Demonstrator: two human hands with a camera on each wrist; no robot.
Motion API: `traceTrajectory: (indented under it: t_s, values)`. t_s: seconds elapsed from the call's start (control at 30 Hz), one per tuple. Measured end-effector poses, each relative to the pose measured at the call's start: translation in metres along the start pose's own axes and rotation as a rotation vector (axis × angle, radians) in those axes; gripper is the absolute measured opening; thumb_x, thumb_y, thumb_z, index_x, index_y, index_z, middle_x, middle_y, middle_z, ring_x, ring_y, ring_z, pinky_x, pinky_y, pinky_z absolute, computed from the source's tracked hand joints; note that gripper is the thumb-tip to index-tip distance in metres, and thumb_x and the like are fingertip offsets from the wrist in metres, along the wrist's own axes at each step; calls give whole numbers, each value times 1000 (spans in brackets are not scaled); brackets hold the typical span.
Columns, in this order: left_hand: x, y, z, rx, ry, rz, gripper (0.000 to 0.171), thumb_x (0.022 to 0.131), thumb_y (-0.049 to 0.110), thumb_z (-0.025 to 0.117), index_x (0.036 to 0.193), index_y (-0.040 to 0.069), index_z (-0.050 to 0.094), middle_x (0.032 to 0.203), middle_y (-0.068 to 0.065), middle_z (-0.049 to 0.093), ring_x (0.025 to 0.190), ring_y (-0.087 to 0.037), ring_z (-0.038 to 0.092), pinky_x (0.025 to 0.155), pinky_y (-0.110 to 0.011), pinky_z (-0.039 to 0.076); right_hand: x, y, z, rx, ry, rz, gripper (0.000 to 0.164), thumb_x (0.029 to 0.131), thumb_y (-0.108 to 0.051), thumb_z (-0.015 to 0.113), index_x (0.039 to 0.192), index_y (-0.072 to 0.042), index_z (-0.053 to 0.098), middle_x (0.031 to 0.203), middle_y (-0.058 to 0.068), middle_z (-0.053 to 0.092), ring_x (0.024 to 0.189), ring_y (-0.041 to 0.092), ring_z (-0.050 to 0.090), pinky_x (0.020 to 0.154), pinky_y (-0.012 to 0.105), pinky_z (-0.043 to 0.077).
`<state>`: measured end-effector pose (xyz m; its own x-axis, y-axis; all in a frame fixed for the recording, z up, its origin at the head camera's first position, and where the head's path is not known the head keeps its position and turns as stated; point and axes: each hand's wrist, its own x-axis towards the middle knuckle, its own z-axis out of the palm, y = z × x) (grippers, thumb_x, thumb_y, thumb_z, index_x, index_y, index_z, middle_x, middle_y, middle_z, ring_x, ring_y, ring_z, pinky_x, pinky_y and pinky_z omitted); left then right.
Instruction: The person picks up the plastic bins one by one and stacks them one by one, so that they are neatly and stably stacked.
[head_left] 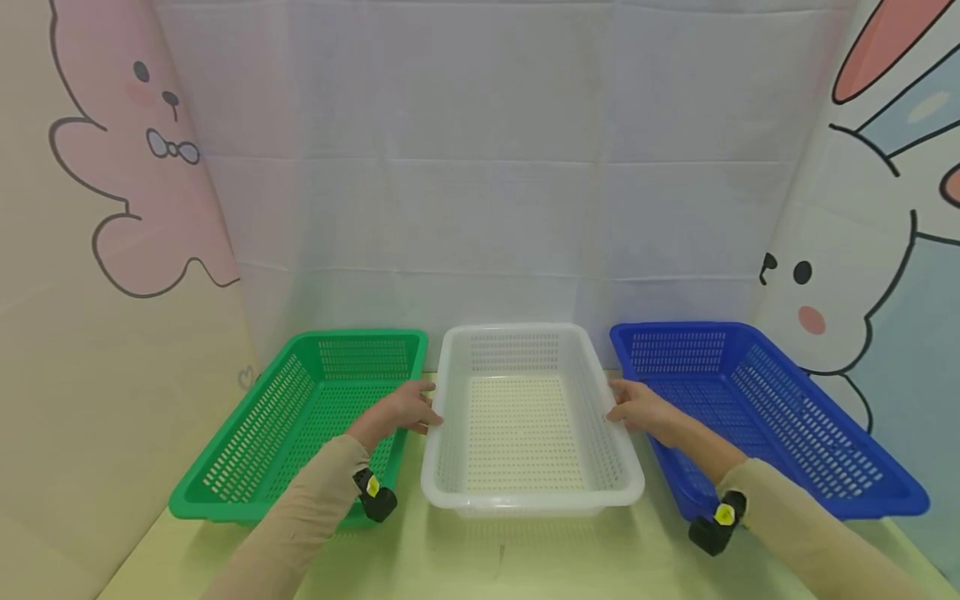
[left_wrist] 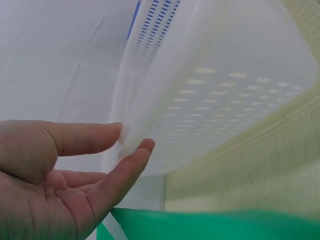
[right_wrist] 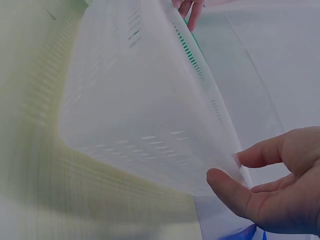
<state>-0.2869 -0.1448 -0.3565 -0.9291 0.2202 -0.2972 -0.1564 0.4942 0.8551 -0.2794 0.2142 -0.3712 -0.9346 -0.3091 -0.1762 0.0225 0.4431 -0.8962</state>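
Observation:
A white plastic basket with slotted walls and a perforated floor is between my two hands, nothing in it. My left hand pinches its left rim; in the left wrist view the thumb meets the rim and a finger reaches under the lip. On the opposite side, my right hand pinches the right rim. The right wrist view shows its fingertips on both sides of the lip, with the white basket's wall beyond them.
A green basket stands on the left, partly under my left forearm. On the right is a blue basket, close by my right forearm. All are on a pale yellow-green table. A white cloth hangs behind, with printed panels at both sides.

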Motion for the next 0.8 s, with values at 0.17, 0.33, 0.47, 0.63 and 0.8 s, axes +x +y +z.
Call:
traceTrajectory:
  t_s: [0.17, 0.33, 0.47, 0.63, 0.8]
  values:
    - [2, -1, 1, -4, -1, 3, 71, 80, -10, 60, 139, -10, 20, 115, -28, 52, 97, -35, 59, 76, -40, 53, -3, -2, 5, 15, 21, 20, 69, 85, 2, 49, 140, 12, 9, 116, 31, 47, 105, 39, 51, 87, 57, 42]
    - [3, -1, 1, 5, 1, -4, 71, 81, -9, 60, 139, -10, 19, 117, -29, 50, 98, -36, 59, 76, -39, 52, -9, -8, 10, 21, 49, 45, 66, 86, 3, 46, 139, 13, 8, 118, 33, 44, 106, 42, 50, 84, 55, 44]
    - [1, 1, 1, 17, 11, -16, 70, 81, -9, 59, 138, -11, 20, 122, -31, 47, 100, -36, 58, 77, -39, 52, -11, -12, 14, 14, 83, 66, 63, 87, 3, 45, 138, 13, 11, 120, 34, 42, 106, 43, 49, 83, 54, 45]
    - [-2, 3, 2, 28, 26, -24, 64, 81, -9, 59, 135, -15, 24, 119, -32, 47, 98, -37, 58, 77, -40, 52, -13, -12, 14, 27, 100, 74, 63, 86, 3, 46, 138, 14, 12, 122, 35, 41, 106, 43, 49, 84, 53, 45]
    - [-3, 7, -1, 28, 31, -36, 62, 81, -9, 59, 134, -15, 27, 118, -31, 48, 98, -38, 58, 79, -40, 51, -15, -14, 14, 60, 91, 81, 62, 86, 3, 46, 138, 13, 14, 124, 34, 41, 107, 41, 49, 85, 51, 45]
